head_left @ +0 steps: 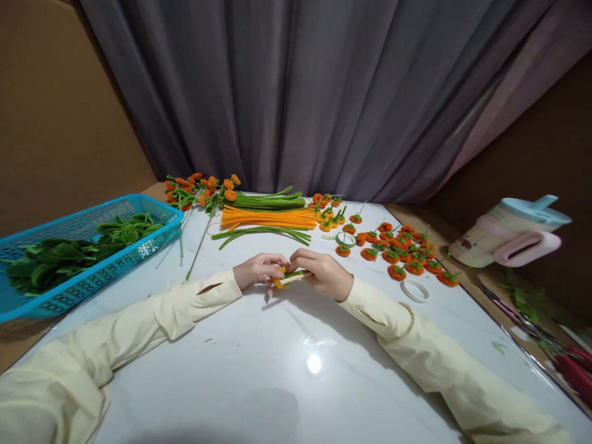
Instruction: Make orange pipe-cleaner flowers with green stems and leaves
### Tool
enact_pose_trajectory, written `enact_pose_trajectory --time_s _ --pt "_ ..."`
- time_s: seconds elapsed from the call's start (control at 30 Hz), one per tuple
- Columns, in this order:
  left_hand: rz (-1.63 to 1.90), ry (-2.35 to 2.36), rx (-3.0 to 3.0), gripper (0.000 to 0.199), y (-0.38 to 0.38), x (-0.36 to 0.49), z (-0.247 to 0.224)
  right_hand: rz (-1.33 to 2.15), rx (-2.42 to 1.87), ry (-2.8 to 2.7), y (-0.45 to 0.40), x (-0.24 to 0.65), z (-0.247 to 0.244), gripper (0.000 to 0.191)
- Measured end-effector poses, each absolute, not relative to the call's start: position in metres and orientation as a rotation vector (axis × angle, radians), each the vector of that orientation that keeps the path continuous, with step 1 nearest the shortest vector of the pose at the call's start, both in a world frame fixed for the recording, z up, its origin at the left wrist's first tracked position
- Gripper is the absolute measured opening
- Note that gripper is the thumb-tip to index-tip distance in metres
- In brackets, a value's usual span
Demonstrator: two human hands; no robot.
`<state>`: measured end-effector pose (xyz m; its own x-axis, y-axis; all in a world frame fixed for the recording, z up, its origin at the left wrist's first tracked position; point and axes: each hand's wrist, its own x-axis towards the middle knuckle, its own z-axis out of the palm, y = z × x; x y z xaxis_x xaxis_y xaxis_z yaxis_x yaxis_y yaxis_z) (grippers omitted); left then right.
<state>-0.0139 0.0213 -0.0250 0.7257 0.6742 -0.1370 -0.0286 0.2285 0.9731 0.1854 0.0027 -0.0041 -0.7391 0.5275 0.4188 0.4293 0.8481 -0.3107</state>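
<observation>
My left hand (pixel 256 271) is closed round a small yellow-orange pipe-cleaner flower (pixel 278 283) with green at its middle. Meeting it from the other side, my right hand (pixel 328 272) has its fingers bent over the flower's green part. A pale stick (pixel 294 279) runs from the right hand across the flower; it looks wooden. The fingertips partly cover the flower, so exactly where they pinch is hidden. Beyond the hands lie green pipe cleaners (pixel 263 202), a bundle of orange-yellow pipe cleaners (pixel 272 217) and a few loose green ones (pixel 263 233).
On the left stands a blue basket (pixel 104 262) of green leaves. Finished orange flowers on stems (pixel 203 191) lie at the back left. Several orange flower heads (pixel 407 246) and a tape roll (pixel 415 291) sit right, near a lidded cup (pixel 509 231) and scissors (pixel 522 320).
</observation>
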Motion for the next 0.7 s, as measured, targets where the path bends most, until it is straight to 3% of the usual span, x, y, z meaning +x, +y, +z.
enact_pose_trajectory --time_s 0.33,0.7 --pt "0.551 0.578 1.301 0.025 0.019 -0.015 -0.023 0.363 -0.754 -2.425 0.004 0.184 -0.005 0.023" --pt "0.638 0.479 1.570 0.032 0.009 -0.018 -0.030 0.734 -0.829 -2.321 0.003 0.192 0.005 0.003"
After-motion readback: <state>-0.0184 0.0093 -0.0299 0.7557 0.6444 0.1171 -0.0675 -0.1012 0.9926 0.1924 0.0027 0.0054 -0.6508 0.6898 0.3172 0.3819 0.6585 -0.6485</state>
